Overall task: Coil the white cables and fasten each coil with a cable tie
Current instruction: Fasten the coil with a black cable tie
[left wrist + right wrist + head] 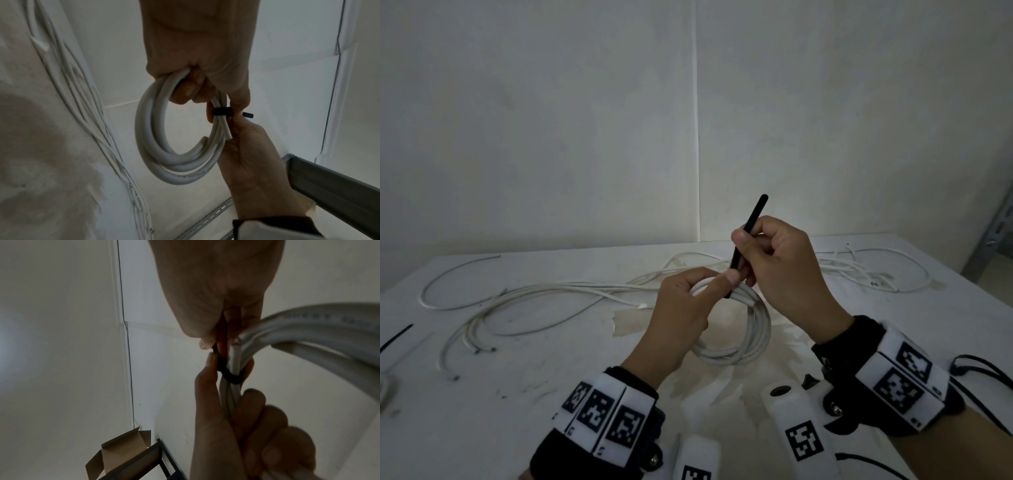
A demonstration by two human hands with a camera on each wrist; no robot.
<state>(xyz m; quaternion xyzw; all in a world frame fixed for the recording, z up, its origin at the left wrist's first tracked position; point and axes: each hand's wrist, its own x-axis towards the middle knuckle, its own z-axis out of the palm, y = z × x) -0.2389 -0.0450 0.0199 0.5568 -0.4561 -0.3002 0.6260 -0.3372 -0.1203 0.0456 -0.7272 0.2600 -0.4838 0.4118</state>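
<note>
A coil of white cable [751, 329] hangs above the table [517, 394] in front of me. My left hand [688, 301] grips the top of the coil [156, 146], thumb pressed against the strands. A black cable tie [748, 233] loops around the strands [230, 376] beside that thumb, its long tail sticking up and away from me. My right hand [770, 253] pinches the tail just above the coil, thumb and forefinger [205, 342] closed on it. In the left wrist view the tie [222, 112] forms a snug band around the coil.
Several loose white cables [544, 291] sprawl across the table's middle, with more [866, 270] at the back right. Another black tie [395, 337] lies at the left edge. A grey metal shelf post [993, 236] stands far right. A cardboard box [121, 451] sits on a dark frame.
</note>
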